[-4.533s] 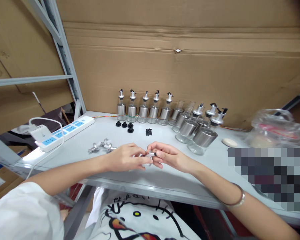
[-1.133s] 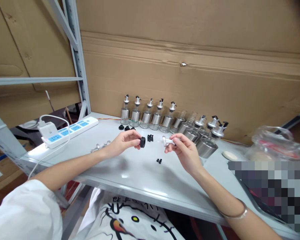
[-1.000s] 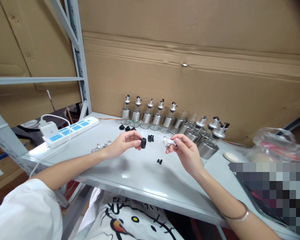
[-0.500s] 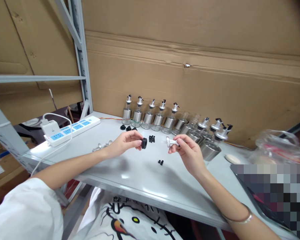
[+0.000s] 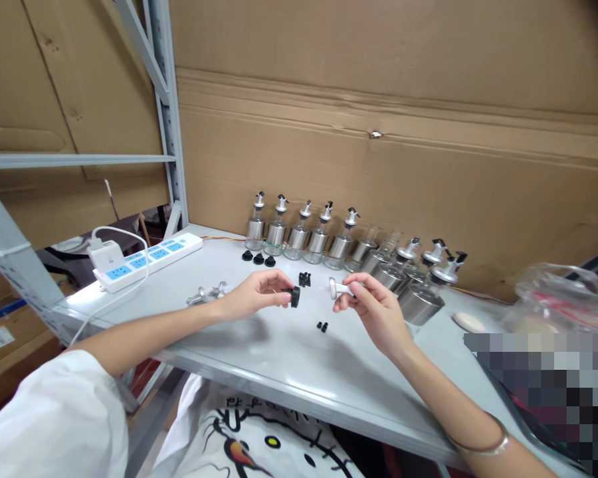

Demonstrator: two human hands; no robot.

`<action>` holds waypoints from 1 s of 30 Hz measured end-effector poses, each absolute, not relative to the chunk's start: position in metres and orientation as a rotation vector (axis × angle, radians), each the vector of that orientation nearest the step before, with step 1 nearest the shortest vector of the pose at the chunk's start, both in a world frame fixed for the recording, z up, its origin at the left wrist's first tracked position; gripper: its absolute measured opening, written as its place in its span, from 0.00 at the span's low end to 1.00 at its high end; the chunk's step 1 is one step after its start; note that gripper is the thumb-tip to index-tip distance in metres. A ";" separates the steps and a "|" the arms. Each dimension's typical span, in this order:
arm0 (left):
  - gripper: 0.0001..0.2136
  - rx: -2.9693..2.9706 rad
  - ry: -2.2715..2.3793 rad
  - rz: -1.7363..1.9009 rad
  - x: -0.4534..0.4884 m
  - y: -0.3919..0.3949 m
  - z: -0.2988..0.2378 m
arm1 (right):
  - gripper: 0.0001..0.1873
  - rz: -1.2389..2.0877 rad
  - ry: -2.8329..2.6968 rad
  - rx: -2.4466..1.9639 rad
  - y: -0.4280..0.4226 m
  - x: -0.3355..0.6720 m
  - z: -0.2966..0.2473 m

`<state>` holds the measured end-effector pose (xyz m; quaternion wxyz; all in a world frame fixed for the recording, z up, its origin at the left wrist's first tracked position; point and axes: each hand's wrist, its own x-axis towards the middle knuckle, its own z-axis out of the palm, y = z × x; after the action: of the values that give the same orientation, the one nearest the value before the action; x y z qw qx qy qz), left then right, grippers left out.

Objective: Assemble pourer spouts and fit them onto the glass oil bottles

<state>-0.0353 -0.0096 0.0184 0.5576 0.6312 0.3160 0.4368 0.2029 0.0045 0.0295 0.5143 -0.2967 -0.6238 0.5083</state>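
Stopper (image 5: 296, 297), black and round, is up in the air in the left hand (image 5: 259, 294), thumb and fingers pinched firmly on it, its wide end turned toward the middle! Across the gap, the right hand (image 5: 379, 307) has its fingers gripping a silver spout (image 5: 333, 289), held nearly level, flared end pointing straight back at the black piece; the two parts face each other, near but not touching, both above the grey tabletop (image 5: 259, 362)

Down below, between the hands and closer to the person, two small black plugs (image 5: 322, 326) lie side by side, and a little cluster of black levers (image 5: 305, 279) sits beyond the gap. Just behind the left hand, three black caps (image 5: 259, 259) line up, while a heap of silver fittings (image 5: 206, 294) lies beside the left forearm!

Along the back, a row of glass bottles (image 5: 297, 242) with steel sleeves stands before the cardboard (image 5: 379, 86), most topped with silver pourers, a couple near the middle showing bare necks. Far left, a white power strip (image 5: 149, 262) carries a plugged-in adapter (image 5: 107, 257); far right, a pale oval object (image 5: 468, 322) lies near a clear plastic bag (image 5: 558, 299)
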 end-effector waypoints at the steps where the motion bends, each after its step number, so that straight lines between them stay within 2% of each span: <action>1: 0.16 1.494 0.743 1.027 -0.035 -0.009 0.018 | 0.14 1.220 -1.497 -0.712 0.004 0.203 0.030; 30: 0.16 1.503 0.708 0.983 -0.032 -0.013 0.014 | 0.13 1.206 -1.501 -0.726 0.005 0.207 0.029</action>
<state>-0.0321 -0.0127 0.0143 0.5692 0.6402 0.3014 0.4188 0.2066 0.0045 0.0287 0.5157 -0.3023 -0.6251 0.5020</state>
